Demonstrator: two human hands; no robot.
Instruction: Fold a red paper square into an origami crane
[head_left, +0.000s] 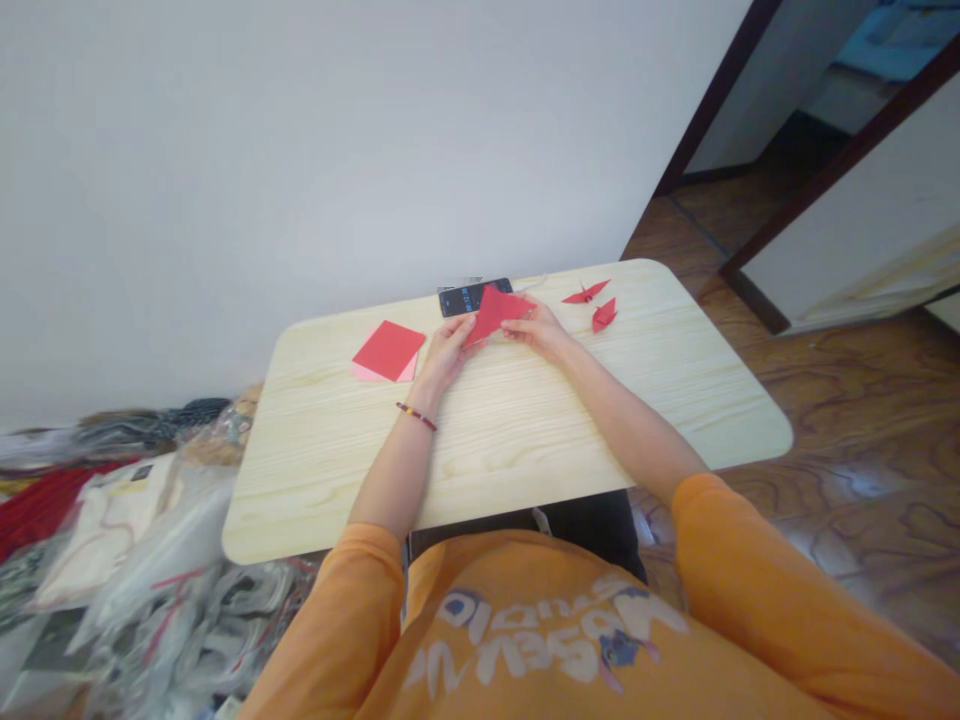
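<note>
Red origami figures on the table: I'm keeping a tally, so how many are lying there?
2. Both lie right of the right hand, near the far edge of the table: one crane-shaped figure, and another folded one just nearer. None seems hidden.

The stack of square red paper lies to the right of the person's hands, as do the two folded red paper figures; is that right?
No: the head view shows the stack of square red paper left of the left hand, not right; the two folded red paper figures do lie right of the right hand.
</note>
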